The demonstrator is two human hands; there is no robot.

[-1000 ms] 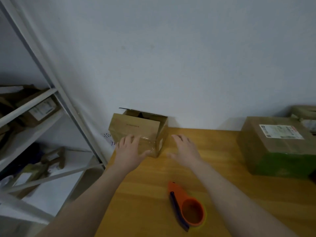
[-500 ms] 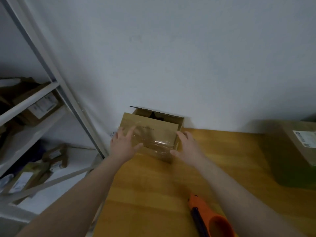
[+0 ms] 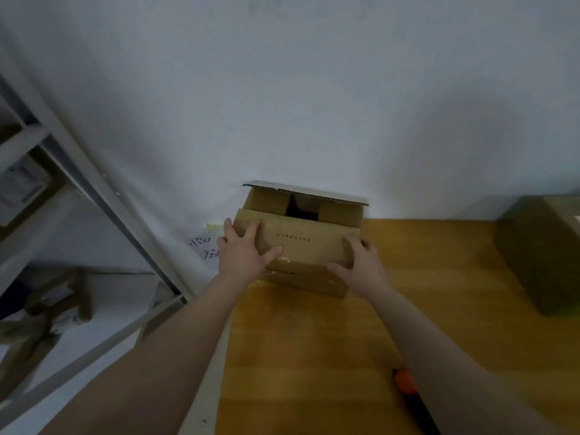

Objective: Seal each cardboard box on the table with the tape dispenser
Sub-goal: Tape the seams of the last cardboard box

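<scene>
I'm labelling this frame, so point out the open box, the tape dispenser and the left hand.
open box (image 3: 309, 246): head view, front flap.
tape dispenser (image 3: 405, 383): head view, orange end.
left hand (image 3: 243, 257): head view, back of hand.

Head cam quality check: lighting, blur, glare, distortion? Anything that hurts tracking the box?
Head view: dim, bluish and underexposed. It is soft all over, and the print on the box is unreadable. There is faint glare on the clear tape across its front. Wide-angle bend tilts the shelf post. A broad soft shadow lies on the wall at right. The tape dispenser is mostly hidden behind the right forearm.
</scene>
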